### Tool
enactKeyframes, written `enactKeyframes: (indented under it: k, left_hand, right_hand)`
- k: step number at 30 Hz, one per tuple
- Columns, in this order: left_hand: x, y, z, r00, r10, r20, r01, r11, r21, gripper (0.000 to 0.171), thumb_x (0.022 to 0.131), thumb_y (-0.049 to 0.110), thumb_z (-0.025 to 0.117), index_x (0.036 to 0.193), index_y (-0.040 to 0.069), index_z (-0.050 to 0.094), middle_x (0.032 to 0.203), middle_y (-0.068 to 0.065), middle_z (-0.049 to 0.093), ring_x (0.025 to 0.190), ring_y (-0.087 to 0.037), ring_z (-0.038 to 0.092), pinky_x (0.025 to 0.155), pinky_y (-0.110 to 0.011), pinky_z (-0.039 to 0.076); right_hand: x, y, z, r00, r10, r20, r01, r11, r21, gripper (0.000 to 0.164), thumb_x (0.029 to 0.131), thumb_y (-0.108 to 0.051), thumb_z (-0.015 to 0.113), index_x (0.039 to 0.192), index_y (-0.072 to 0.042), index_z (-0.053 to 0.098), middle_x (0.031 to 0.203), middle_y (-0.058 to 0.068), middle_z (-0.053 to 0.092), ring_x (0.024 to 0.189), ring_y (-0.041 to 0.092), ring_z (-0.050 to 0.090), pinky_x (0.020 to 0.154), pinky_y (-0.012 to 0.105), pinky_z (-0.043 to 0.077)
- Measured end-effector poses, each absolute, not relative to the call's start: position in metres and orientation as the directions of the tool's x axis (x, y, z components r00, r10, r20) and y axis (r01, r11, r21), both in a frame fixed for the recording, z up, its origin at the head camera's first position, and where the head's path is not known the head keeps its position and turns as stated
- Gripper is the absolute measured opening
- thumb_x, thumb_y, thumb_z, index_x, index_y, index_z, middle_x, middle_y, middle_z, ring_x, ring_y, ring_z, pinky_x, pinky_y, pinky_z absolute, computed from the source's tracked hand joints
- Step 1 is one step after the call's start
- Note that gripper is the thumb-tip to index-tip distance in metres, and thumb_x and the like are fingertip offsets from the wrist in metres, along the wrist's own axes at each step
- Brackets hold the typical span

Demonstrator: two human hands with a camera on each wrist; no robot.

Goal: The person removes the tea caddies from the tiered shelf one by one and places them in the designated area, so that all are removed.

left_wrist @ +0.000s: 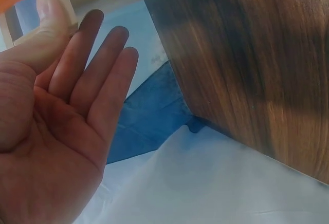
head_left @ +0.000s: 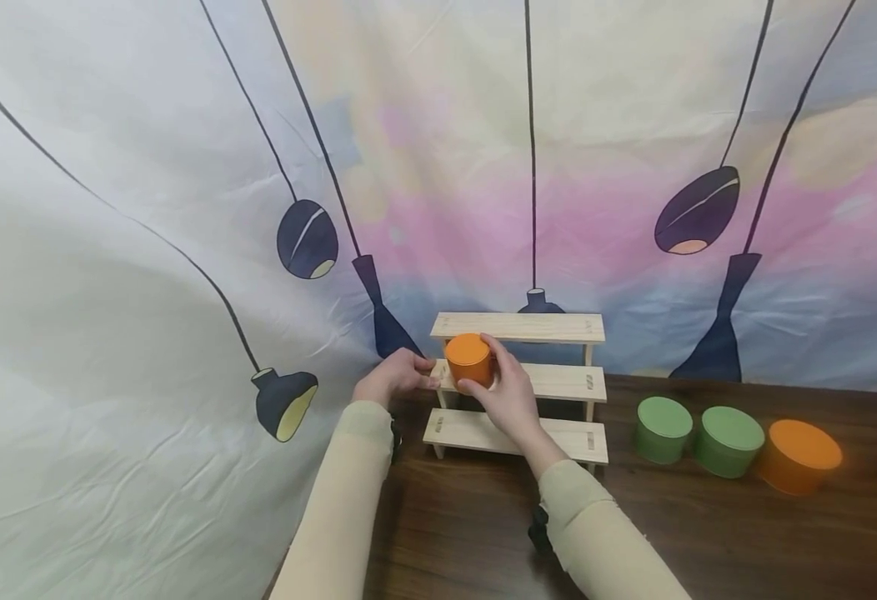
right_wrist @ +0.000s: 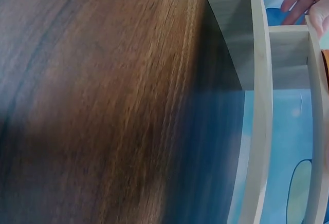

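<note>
Head view above – wrist views close, sharing shelf (head_left: 517,379).

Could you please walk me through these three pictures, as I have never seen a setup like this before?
No machine here: a person wears three cameras. The wide picture comes from the head; the other two from the wrists. The right hand holds a small orange tin at the middle step of a wooden stepped shelf. The left hand, fingers straight in its wrist view, touches the shelf's left end. On the dark wooden table stand two green tins and a larger orange tin. A printed cloth hangs behind.
</note>
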State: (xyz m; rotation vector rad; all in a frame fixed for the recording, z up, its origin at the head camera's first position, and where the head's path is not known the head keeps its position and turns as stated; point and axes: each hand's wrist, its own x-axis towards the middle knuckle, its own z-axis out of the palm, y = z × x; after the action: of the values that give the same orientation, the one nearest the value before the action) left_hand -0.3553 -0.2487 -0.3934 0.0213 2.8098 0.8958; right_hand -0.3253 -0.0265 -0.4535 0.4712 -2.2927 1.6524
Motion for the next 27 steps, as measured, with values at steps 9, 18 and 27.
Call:
enactKeyframes:
  k: [9, 18, 27]
  left_hand:
    - [-0.355, -0.243, -0.389, -0.981, 0.058, -0.185, -0.051, 0.842, 0.538, 0.057, 0.096, 0.023, 0.083, 0.148, 0.011, 0.064, 0.15, -0.013, 0.062, 0.136, -0.03, 0.058, 0.119, -0.047, 0.042]
    - [-0.352, -0.24, -0.387, -0.982, 0.054, -0.182, -0.052, 0.845, 0.532, 0.057, 0.096, 0.021, 0.083, 0.148, 0.009, 0.063, 0.151, -0.014, 0.061, 0.136, -0.031, 0.058, 0.12, -0.048, 0.041]
    - [-0.353, -0.241, -0.39, -0.979, 0.029, -0.201, -0.083, 0.844, 0.53, 0.058, 0.095, 0.024, 0.084, 0.148, 0.011, 0.064, 0.15, -0.014, 0.063, 0.128, -0.028, 0.061, 0.116, -0.049, 0.045]
  right_hand:
    - [-0.327, -0.018, -0.455, -0.919, -0.129, 0.372, -0.393, 0.231, -0.89, 0.086, 0.09, -0.019, 0.09, 0.163, -0.029, 0.044, 0.149, 0.008, 0.056, 0.144, 0.027, 0.054, 0.115, 0.039, 0.046]
    - [-0.325, -0.011, -0.455, -0.918, -0.143, 0.37, -0.393, 0.192, -0.899, 0.086, 0.09, -0.015, 0.089, 0.163, -0.027, 0.044, 0.15, 0.008, 0.056, 0.146, 0.026, 0.052, 0.116, 0.035, 0.045]
    - [-0.321, -0.001, -0.46, -0.91, -0.152, 0.387, -0.406, 0.127, -0.905, 0.086, 0.091, -0.015, 0.088, 0.163, -0.027, 0.043, 0.151, 0.008, 0.055, 0.146, 0.025, 0.051, 0.116, 0.033, 0.044]
